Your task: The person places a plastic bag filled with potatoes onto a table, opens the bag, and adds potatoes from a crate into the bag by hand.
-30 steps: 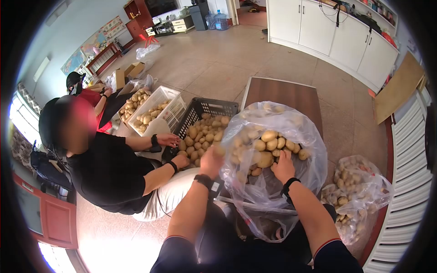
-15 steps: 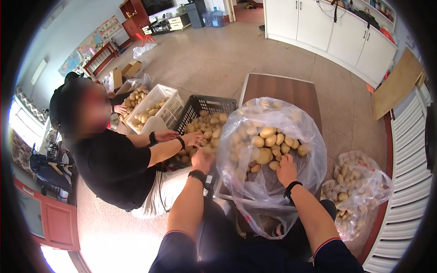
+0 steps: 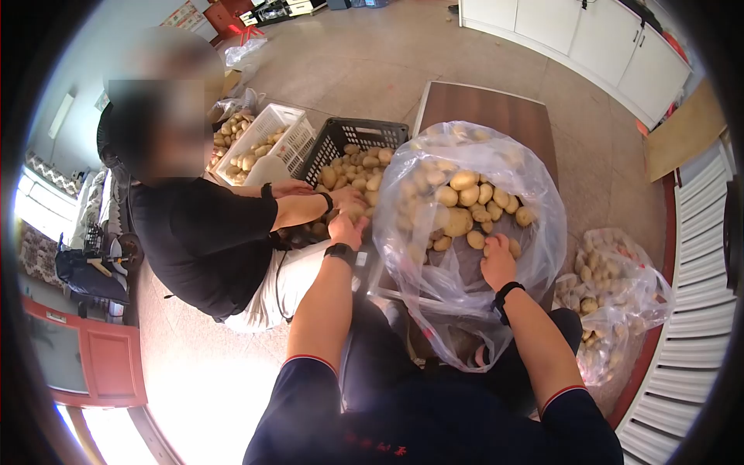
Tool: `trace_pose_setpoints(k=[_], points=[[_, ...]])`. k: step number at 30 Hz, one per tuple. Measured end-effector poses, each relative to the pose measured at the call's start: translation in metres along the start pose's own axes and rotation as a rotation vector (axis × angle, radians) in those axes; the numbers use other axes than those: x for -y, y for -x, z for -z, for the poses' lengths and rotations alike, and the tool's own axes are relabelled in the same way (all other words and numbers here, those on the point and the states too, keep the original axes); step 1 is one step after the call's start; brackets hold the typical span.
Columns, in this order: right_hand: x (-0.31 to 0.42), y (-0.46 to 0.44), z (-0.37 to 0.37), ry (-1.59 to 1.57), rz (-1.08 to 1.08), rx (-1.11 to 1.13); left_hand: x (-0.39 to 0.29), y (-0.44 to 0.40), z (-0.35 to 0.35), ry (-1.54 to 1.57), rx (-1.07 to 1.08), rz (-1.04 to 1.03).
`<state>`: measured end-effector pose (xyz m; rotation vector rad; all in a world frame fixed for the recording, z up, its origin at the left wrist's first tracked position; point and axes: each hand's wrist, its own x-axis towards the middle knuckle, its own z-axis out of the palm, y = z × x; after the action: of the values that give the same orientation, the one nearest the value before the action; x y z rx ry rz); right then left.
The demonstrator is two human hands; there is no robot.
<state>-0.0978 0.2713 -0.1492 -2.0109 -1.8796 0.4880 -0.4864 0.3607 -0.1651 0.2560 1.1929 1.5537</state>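
Observation:
My left hand [image 3: 346,232] is at the near right corner of the black crate [image 3: 364,124], its fingers closed around a slightly blurred potato [image 3: 354,211]. Many potatoes [image 3: 358,167] fill that crate. Inside the wide mouth of a clear plastic bag [image 3: 535,186], my right hand [image 3: 497,263] curls around a small potato [image 3: 514,248], partly hidden by the fingers. More potatoes [image 3: 465,198] of mixed sizes lie heaped in the bag beyond my right hand, a large one [image 3: 457,222] among them. The bag rests on a brown table [image 3: 480,105].
A co-worker in a black shirt [image 3: 205,240] sits at my left, with both hands over the black crate. Beyond it stands a white crate [image 3: 283,120] with potatoes. Another clear bag of potatoes [image 3: 612,287] is on the floor at my right, beside a white radiator [image 3: 690,287].
The view has tipped downward, so everything sits higher in the frame. My right hand has moved slightly to the right inside the bag. My left hand remains by the black crate.

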Motion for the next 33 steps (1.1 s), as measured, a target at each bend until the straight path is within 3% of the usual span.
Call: trace_pose_setpoints(k=[1, 3, 4, 6, 9, 13, 16, 18, 22, 25, 28, 29, 31, 33], points=[[0.001, 0.001, 0.000, 0.002, -0.007, 0.000, 0.001, -0.009, 0.009, -0.002, 0.003, 0.007], [-0.002, 0.001, -0.002, 0.019, 0.030, -0.026, 0.000, -0.020, 0.018, -1.522, 0.136, -0.288], [-0.004, 0.001, -0.003, 0.024, 0.021, -0.026, 0.004, -0.022, 0.017, -1.522, 0.146, -0.284], [-0.005, 0.000, -0.004, -0.004, 0.045, -0.057, 0.004, -0.017, 0.004, -0.471, -0.103, -0.076], [-0.004, -0.001, -0.005, -0.058, -0.023, -0.108, -0.001, -0.005, -0.014, 0.033, -0.220, 0.056], [-0.015, -0.009, -0.014, -0.090, -0.106, -0.150, -0.006, 0.022, -0.035, -0.063, -0.118, 0.027], [-0.027, -0.009, -0.020, -0.134, -0.048, -0.138, -0.012, 0.044, -0.045, -0.110, -0.070, 0.028], [-0.039, -0.012, -0.027, -0.099, 0.119, -0.169, -0.012, 0.050, -0.048, -0.128, -0.031, 0.040], [-0.048, -0.021, -0.026, -0.098, 0.132, -0.176, -0.006, 0.062, -0.056, -0.206, 0.036, 0.025], [-0.024, -0.028, -0.019, -0.229, 0.040, -0.145, -0.012, 0.085, -0.067, -0.161, 0.109, 0.052], [0.012, -0.030, 0.017, -0.591, -0.162, -0.007, -0.008, 0.090, -0.075, -0.243, 0.228, 0.127], [0.029, -0.028, 0.027, -0.591, -0.166, -0.019, -0.006, 0.092, -0.078, -0.244, 0.241, 0.127], [0.056, -0.022, 0.037, -0.984, -0.241, 0.123, -0.003, 0.099, -0.083, -0.297, 0.333, 0.189], [0.070, -0.023, 0.034, -1.071, -0.250, 0.205, 0.000, 0.108, -0.089, -0.330, 0.357, 0.215]])
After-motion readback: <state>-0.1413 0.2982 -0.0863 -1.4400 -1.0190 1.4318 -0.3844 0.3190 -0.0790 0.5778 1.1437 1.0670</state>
